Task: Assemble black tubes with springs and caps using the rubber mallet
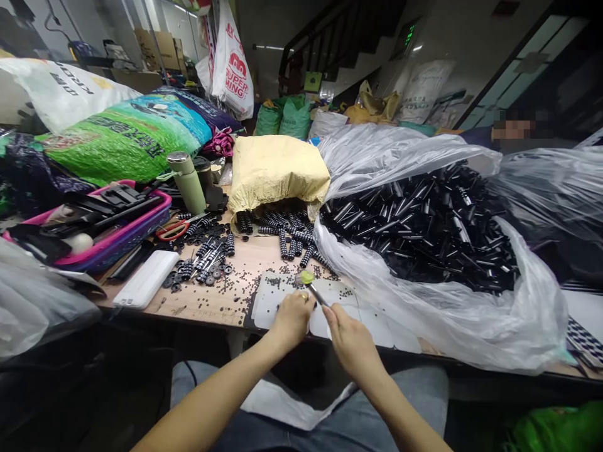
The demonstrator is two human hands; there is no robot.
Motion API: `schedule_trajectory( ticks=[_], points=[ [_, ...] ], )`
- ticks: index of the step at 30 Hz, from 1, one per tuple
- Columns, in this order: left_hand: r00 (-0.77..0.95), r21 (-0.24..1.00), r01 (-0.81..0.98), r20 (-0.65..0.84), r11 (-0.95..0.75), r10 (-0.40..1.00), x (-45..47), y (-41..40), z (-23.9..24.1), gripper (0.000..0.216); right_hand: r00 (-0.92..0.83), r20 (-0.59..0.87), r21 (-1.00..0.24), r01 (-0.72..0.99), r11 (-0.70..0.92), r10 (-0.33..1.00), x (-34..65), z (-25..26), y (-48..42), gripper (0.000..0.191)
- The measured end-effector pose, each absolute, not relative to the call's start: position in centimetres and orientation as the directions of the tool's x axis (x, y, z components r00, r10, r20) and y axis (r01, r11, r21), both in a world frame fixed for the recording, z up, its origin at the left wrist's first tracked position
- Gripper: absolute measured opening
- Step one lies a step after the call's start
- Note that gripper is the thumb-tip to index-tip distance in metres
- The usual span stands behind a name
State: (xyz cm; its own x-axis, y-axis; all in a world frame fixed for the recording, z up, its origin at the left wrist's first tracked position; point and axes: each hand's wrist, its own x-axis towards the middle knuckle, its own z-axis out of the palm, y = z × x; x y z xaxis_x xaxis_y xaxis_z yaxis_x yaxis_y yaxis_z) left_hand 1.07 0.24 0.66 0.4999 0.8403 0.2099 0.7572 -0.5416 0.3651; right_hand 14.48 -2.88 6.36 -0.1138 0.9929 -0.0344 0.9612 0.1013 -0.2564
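Observation:
My right hand (pixel 347 333) is closed around the dark handle of a small mallet (pixel 307 277) with a yellow-green head, which is raised over a white board (pixel 277 290). Close by on the left, my left hand (pixel 296 312) rests at the board with its fingers pressed together. A bit of something dark shows at its fingertips, too small to name. Tiny dark rings (pixel 240 285) are scattered over the board and the wooden table. Just beyond lie several black ribbed cylinders (pixel 293 242), spilling from a yellow sack (pixel 280 169).
A large clear plastic bag (pixel 471 333) full of glossy black tubes (pixel 424 226) takes up the right side. On the left are a white power bank (pixel 147 278), red-handled scissors (pixel 173 230), a pink-rimmed basket (pixel 164 204) and a green flask (pixel 188 185). A person (pixel 513 129) is at far right.

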Motion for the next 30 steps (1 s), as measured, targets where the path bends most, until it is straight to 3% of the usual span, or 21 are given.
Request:
schedule_trajectory(
  ticks=[3, 7, 11, 15, 18, 21, 23, 26, 30],
  points=[
    [0.485, 0.468, 0.718, 0.192, -0.515, 0.853, 1.1, 2.4, 2.6, 0.022, -0.012, 0.003, -0.163, 0.987, 0.012, 1.000, 17.5, 5.4, -2.0, 0.038],
    [0.172, 0.553, 0.769, 0.302, -0.319, 0.938, 2.3, 9.1, 4.1, 0.025, 0.020, 0.061, -0.094, 0.996, -0.014, 0.998, 19.9, 3.1, -1.5, 0.036],
    [0.149, 0.566, 0.767, 0.300, -0.301, 0.942, 4.8, 14.5, 3.4, 0.034, -0.086, 0.235, -0.186, 0.974, 0.131, 0.968, 20.2, 4.1, 0.8, 0.031],
    [0.192, 0.560, 0.758, 0.298, -0.335, 0.935, 6.4, 14.4, 1.8, 0.039, -0.029, 0.434, -0.243, 0.959, 0.147, 0.900, 21.5, 7.4, 7.6, 0.034],
    [0.253, 0.522, 0.766, 0.294, -0.376, 0.922, 5.9, 12.8, 1.0, 0.051, 0.004, 0.442, -0.286, 0.948, 0.137, 0.897, 23.3, 8.8, 13.3, 0.040],
    [0.271, 0.553, 0.743, 0.266, -0.377, 0.925, 4.1, 11.1, 1.1, 0.055, -0.002, 0.419, -0.361, 0.917, 0.168, 0.908, 24.6, 9.0, 16.9, 0.026],
    [0.203, 0.683, 0.663, 0.229, -0.306, 0.952, 2.6, 10.0, 1.6, 0.050, -0.014, 0.405, -0.419, 0.886, 0.200, 0.914, 24.7, 9.0, 17.7, 0.025],
    [0.062, 0.924, 0.376, 0.057, -0.076, 0.996, 0.7, 8.1, 2.7, 0.047, -0.028, 0.376, -0.511, 0.827, 0.233, 0.926, 24.0, 9.1, 16.8, 0.032],
    [0.084, 0.988, -0.006, -0.154, 0.155, 0.985, 0.1, 6.1, 4.6, 0.044, -0.090, 0.253, -0.646, 0.726, 0.238, 0.963, 20.9, 8.7, 12.2, 0.049]
  ],
)
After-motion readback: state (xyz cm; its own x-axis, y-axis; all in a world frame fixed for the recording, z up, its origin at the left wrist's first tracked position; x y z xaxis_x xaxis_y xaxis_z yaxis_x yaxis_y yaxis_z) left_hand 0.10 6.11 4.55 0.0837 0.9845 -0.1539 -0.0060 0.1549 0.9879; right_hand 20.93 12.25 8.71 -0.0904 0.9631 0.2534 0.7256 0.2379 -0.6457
